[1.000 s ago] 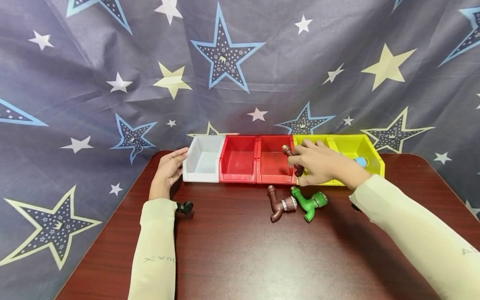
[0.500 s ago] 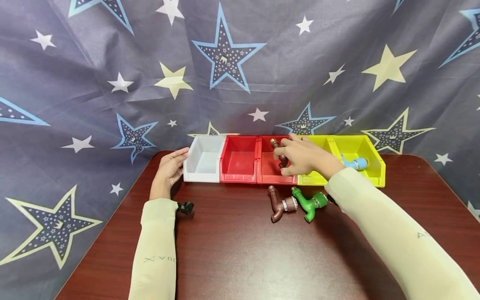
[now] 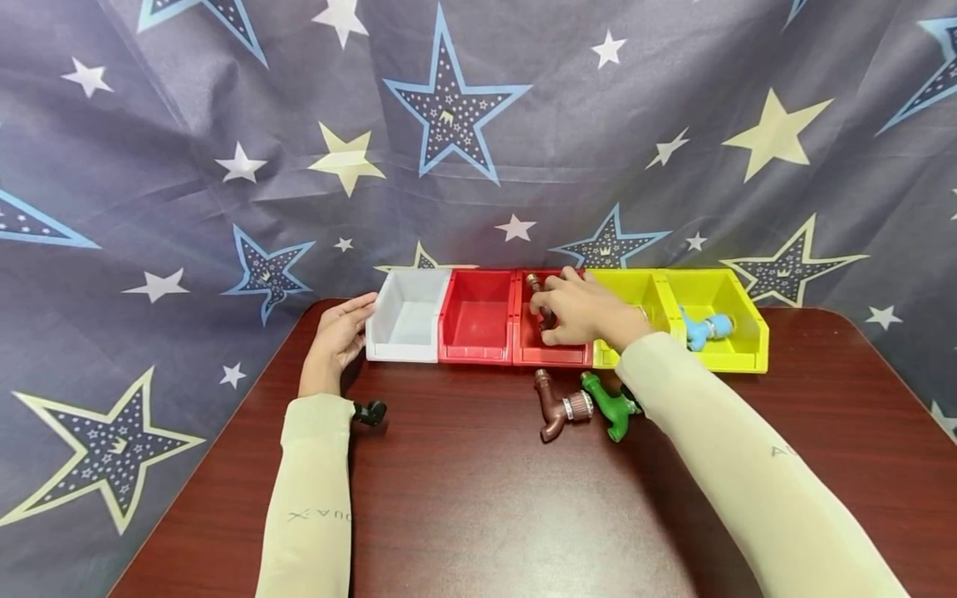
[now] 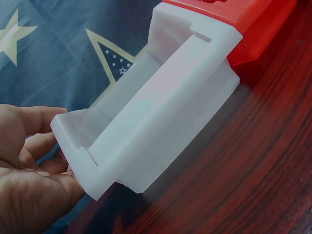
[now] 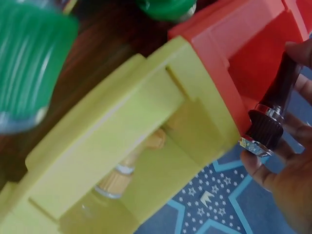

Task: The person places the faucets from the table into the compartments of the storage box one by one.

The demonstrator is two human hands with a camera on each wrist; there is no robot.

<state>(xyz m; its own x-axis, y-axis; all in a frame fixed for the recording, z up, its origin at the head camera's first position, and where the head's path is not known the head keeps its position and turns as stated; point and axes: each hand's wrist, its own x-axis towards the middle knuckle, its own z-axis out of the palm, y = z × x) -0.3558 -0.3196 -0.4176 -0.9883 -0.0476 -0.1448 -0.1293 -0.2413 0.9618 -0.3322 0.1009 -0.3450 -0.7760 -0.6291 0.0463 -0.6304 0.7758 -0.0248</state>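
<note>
My left hand [image 3: 335,339] holds the outer side of the white bin [image 3: 404,353], fingertips at its rim and thumb lower down, as the left wrist view shows. My right hand [image 3: 579,311] grips a dark brown tap [image 5: 278,95] with a ribbed knob. It holds this tap over the right-hand red bin [image 3: 552,355], threaded end toward the back in the head view. A second brown tap [image 3: 553,411] lies on the table in front of the bins. Beside it lies a green tap [image 3: 615,409], its knob partly hidden by my right sleeve.
Another red bin [image 3: 476,353] stands between the white bin and the right-hand red one. In the left yellow bin [image 3: 620,357] lies an orange-yellow tap [image 5: 117,180]. A blue tap [image 3: 706,330] lies in the right yellow bin [image 3: 748,359]. Starry cloth [image 3: 463,216] hangs behind the row.
My right hand has moved left with the brown tap, from over the left yellow bin to over the right-hand red bin. My left hand stays at the white bin.
</note>
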